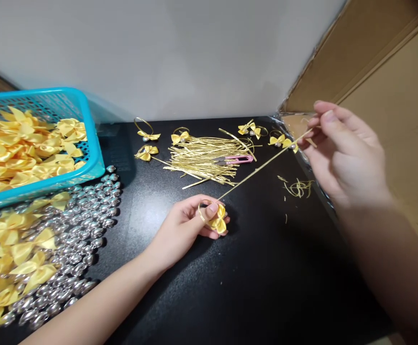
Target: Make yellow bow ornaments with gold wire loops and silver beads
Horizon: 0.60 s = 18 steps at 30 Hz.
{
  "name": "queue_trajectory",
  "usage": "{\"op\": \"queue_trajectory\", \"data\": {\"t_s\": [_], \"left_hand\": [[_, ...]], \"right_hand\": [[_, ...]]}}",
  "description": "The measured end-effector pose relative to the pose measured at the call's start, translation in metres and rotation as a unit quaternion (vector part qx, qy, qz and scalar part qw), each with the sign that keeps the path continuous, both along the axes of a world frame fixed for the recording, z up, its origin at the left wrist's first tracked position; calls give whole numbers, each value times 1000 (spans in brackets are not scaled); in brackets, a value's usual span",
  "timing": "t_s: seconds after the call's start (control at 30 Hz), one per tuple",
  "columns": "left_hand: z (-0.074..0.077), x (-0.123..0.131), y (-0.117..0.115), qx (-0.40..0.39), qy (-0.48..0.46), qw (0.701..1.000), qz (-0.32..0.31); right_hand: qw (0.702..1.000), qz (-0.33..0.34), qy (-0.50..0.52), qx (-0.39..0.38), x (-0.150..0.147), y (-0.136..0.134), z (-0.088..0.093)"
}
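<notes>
My left hand (191, 218) pinches a yellow satin bow (219, 219) between thumb and fingers, low over the black table. A loop of gold cord stands up beside the thumb. From the bow a straight gold cord (257, 170) runs up to the right, stretched taut. Its far end is pinched by my right hand (345, 148), raised near the cardboard at the right. Behind the cord lies a pile of cut gold cords (198, 155), with pink thread snips (238, 159) resting on top.
A turquoise basket (96, 148) full of yellow bows stands at the left. Silver beads (94, 211) and loose bows (32, 268) lie in front of it. Several looped bows (147, 137) sit along the back. Cord scraps (298, 188) lie at right, beside a cardboard wall (385, 72).
</notes>
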<state>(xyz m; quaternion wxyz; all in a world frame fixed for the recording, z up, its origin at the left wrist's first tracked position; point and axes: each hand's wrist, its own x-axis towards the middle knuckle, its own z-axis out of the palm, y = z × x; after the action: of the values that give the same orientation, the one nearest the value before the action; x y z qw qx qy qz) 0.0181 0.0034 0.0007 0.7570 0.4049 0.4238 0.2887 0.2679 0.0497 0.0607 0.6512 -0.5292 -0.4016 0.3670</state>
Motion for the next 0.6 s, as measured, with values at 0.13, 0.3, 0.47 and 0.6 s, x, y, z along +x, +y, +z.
{"op": "queue_trajectory", "data": {"t_s": [0.13, 0.3, 0.47, 0.6], "left_hand": [[-1, 0, -1, -9, 14, 1000, 10], [-1, 2, -3, -24, -5, 999, 23], [0, 3, -3, -25, -4, 1000, 19], [-3, 2, -3, -30, -8, 999, 21]], "right_hand": [[998, 27, 26, 55, 7, 4, -8], [995, 55, 54, 65, 5, 3, -9], [995, 64, 44, 69, 5, 1, -7], [992, 79, 45, 82, 6, 2, -7]]}}
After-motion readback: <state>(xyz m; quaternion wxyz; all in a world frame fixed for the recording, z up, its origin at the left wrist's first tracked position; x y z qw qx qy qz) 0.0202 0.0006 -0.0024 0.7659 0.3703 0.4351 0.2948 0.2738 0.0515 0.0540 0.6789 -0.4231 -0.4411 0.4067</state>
